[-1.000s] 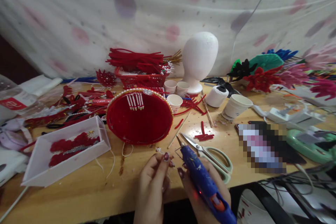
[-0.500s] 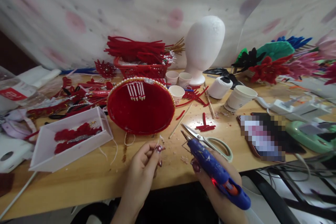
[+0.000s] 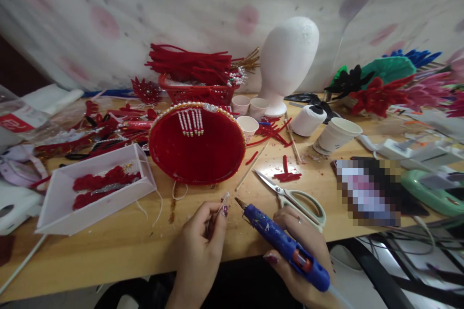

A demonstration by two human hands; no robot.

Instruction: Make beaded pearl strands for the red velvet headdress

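Table (image 3: 126, 256): pale wood, strewn with red scraps (image 3: 288, 176). Curtain (image 3: 217, 5), twelve o'clock: white, spotted pink and grey. Left hand (image 3: 203, 231), between six and seven: thumb and fingers pinching small white piece (image 3: 226, 196). Right hand (image 3: 308, 241), five o'clock: fingers wrapped round blue glue gun (image 3: 271, 234), nozzle (image 3: 239, 203) near that piece. Red label (image 3: 16, 123), nine o'clock: white marks, illegible.

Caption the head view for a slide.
Left hand pinches a small white piece; right hand holds a blue glue gun near scissors.
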